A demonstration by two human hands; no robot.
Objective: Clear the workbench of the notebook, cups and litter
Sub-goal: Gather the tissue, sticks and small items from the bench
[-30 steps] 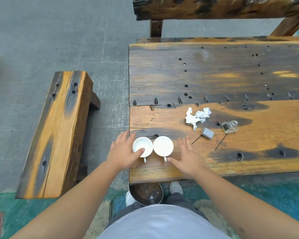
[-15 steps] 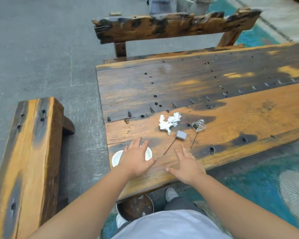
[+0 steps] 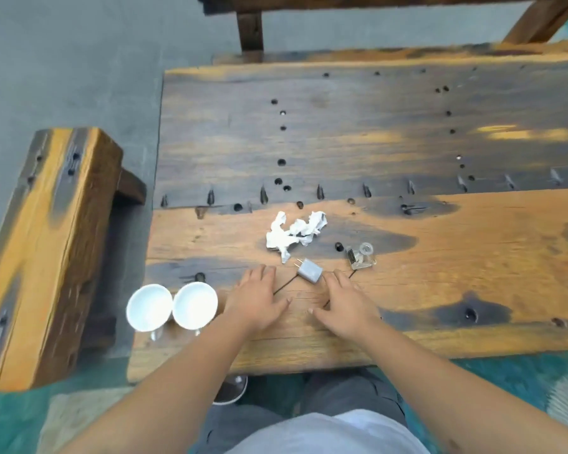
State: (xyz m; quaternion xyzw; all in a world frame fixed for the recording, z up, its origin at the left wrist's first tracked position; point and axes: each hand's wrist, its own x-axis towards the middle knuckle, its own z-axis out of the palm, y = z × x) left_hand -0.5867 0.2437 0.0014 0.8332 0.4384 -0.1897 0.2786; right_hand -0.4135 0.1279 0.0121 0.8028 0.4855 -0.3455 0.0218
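Two white cups stand side by side at the workbench's (image 3: 473, 244) near left corner, the left cup (image 3: 149, 307) overhanging the edge and the right cup (image 3: 194, 305) beside it. Crumpled white tissue (image 3: 292, 233) lies mid-bench. My left hand (image 3: 255, 298) rests flat on the wood to the right of the cups, fingers spread, holding nothing. My right hand (image 3: 343, 303) lies flat too, just below a grey plug adapter (image 3: 309, 270). No notebook is in view.
A small clear glass bottle (image 3: 361, 257) sits right of the adapter, with thin dark wires (image 3: 284, 287) running under my hands. A low wooden bench (image 3: 40, 250) stands to the left, another wooden bench (image 3: 250, 24) behind. A dark bowl (image 3: 228, 389) sits on the floor under the edge.
My left hand came off the cups and slid right; both cups now stand uncovered at the corner. My right hand shifted slightly towards the adapter. The camera view swung back.
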